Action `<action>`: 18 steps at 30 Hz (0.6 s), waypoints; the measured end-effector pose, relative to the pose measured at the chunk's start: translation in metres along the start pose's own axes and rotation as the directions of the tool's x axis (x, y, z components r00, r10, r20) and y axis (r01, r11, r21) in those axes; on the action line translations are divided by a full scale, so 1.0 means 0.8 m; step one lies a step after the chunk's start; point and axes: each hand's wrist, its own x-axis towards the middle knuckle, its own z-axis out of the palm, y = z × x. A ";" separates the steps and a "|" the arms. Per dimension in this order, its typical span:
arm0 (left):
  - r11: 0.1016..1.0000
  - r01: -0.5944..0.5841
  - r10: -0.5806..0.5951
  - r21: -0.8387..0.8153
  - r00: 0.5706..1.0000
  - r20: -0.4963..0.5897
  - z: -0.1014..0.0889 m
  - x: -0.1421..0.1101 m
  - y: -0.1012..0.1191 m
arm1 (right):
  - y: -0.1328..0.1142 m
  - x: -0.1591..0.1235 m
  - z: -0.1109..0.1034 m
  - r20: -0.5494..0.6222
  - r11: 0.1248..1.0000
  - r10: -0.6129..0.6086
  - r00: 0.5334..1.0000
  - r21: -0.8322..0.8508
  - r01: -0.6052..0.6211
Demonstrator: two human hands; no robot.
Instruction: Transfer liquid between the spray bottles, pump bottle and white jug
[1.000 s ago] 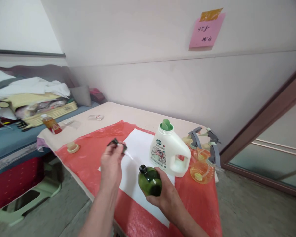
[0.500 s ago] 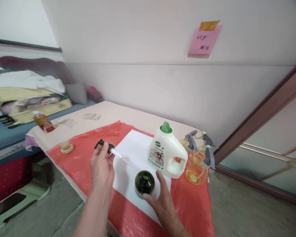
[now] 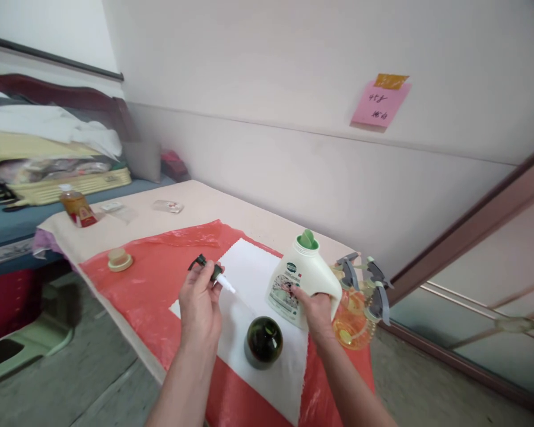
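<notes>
Between the fingertips of my left hand (image 3: 201, 311) is a black pump head (image 3: 216, 273) with a white collar and a thin clear tube slanting down to the right. A round dark green bottle (image 3: 264, 343) stands below the tube on a white cloth (image 3: 234, 356). My right hand (image 3: 317, 313) is wrapped around the handle of a cream detergent jug (image 3: 288, 267), its thumb lying over the printed label. The jug appears upright, with its green spout (image 3: 308, 239) uncovered. Whether it touches the cloth, I cannot tell.
Spray bottles (image 3: 353, 323) with grey triggers crowd the table's right edge beside the jug. Red plastic sheeting (image 3: 151, 290) lies under the cloth. A beige cap (image 3: 120, 260) sits to the left, with an amber bottle (image 3: 77, 206) and a clear packet (image 3: 168, 206) behind.
My right hand has left the green bottle and closed around the jug's handle. My left hand, still holding the pump head, appears further right as the view has shifted.
</notes>
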 end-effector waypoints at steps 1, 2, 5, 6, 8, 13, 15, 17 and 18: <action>1.000 0.006 -0.006 -0.002 1.000 0.001 -0.001 0.000 0.001 | -0.007 0.001 -0.001 -0.010 1.000 0.009 1.000 -0.010 -0.009; 1.000 0.009 -0.009 -0.004 1.000 0.001 -0.001 0.000 0.002 | -0.014 -0.002 -0.005 -0.029 0.999 0.018 0.999 -0.030 -0.019; 1.000 0.003 -0.003 -0.029 1.000 -0.003 -0.004 0.002 0.006 | -0.038 -0.028 -0.035 -0.110 0.989 0.045 0.993 -0.132 -0.059; 0.999 0.000 0.000 -0.042 1.000 -0.006 -0.006 0.003 0.008 | -0.046 -0.039 -0.050 -0.137 0.981 0.053 0.989 -0.179 -0.077; 0.998 0.001 -0.002 -0.068 1.000 -0.013 -0.008 0.004 0.010 | -0.057 -0.061 -0.084 -0.151 0.950 0.074 0.986 -0.288 -0.116; 0.993 0.046 -0.049 -0.111 0.998 -0.028 -0.012 0.006 0.011 | -0.055 -0.102 -0.166 0.180 0.577 -0.417 0.891 -0.706 0.412; 0.992 0.052 -0.056 -0.114 0.998 -0.030 -0.012 0.007 0.013 | -0.051 -0.117 -0.190 0.325 0.445 -0.496 0.805 -0.701 0.557; 0.993 0.036 -0.041 -0.115 0.998 -0.037 -0.012 0.008 0.018 | -0.048 -0.131 -0.206 0.407 0.377 -0.507 0.760 -0.688 0.620; 0.993 0.026 -0.031 -0.119 0.999 -0.044 -0.012 0.008 0.020 | -0.046 -0.136 -0.211 0.427 0.340 -0.513 0.745 -0.695 0.633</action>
